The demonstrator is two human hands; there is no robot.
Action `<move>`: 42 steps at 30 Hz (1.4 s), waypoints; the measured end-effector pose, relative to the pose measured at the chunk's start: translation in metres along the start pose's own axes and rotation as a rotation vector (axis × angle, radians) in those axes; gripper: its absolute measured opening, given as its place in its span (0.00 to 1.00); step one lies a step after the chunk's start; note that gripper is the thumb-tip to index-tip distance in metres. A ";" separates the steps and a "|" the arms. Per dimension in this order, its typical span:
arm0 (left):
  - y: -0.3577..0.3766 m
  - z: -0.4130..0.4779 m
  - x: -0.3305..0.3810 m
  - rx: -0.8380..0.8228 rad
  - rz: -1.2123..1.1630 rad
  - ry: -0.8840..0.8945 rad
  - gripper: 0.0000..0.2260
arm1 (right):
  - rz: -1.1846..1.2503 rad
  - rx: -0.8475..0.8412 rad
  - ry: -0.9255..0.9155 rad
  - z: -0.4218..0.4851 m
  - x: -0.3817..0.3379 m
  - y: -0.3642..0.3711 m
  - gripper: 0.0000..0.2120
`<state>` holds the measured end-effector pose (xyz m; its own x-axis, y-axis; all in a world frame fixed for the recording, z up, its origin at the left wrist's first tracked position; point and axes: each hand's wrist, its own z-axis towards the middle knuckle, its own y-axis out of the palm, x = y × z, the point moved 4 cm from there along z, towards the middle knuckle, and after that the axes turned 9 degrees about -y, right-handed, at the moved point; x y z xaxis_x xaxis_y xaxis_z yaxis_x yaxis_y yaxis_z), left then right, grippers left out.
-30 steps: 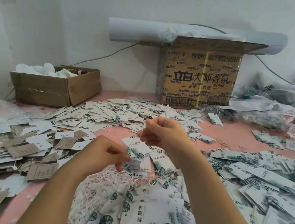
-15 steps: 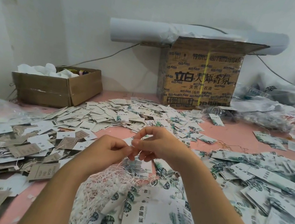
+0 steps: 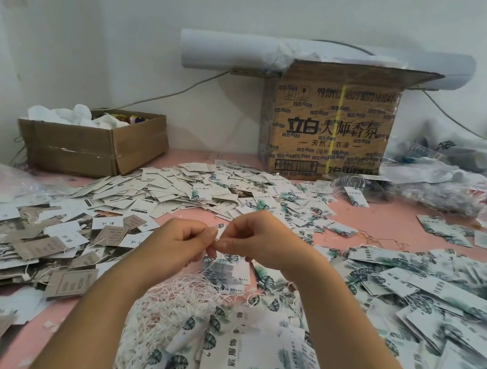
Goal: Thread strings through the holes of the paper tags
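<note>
My left hand (image 3: 181,243) and my right hand (image 3: 254,238) meet fingertip to fingertip above the table's middle. Both pinch a thin white string (image 3: 216,240) between thumb and forefinger. A small stack of leaf-printed paper tags (image 3: 225,270) hangs just below the fingers, partly hidden by them. Whether the string passes through the tags' hole cannot be seen. A tangle of white strings (image 3: 183,297) lies under my wrists among tags that carry strings.
Loose tags cover the pink table (image 3: 392,217): white and brown ones (image 3: 41,233) at left, leaf-printed ones (image 3: 429,301) at right, a heap (image 3: 234,189) behind. A low carton (image 3: 89,147) stands back left, a tall printed carton (image 3: 327,127) at the wall, plastic bags (image 3: 464,177) back right.
My right hand has come down and left to meet my left hand. The two hands, apart a second ago, now pinch together at one spot above the tags.
</note>
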<state>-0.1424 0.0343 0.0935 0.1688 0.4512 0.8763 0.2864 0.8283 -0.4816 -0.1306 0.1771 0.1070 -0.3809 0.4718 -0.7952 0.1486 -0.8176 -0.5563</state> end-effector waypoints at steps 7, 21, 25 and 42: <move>0.006 0.000 0.003 -0.034 -0.023 0.027 0.15 | 0.159 -0.071 -0.037 0.001 0.002 0.005 0.20; -0.003 0.003 -0.003 0.064 -0.088 0.056 0.10 | -0.219 -0.034 0.157 -0.012 0.016 -0.027 0.14; 0.010 0.005 -0.002 0.041 -0.074 0.054 0.05 | -0.245 -0.206 0.163 -0.011 0.016 -0.013 0.09; 0.012 0.016 -0.033 0.207 0.216 -0.178 0.06 | -0.304 0.250 0.191 0.005 0.048 -0.014 0.13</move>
<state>-0.1593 0.0343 0.0595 0.0323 0.6591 0.7514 0.0613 0.7491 -0.6597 -0.1551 0.2094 0.0776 -0.1942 0.7367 -0.6478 -0.1791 -0.6759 -0.7149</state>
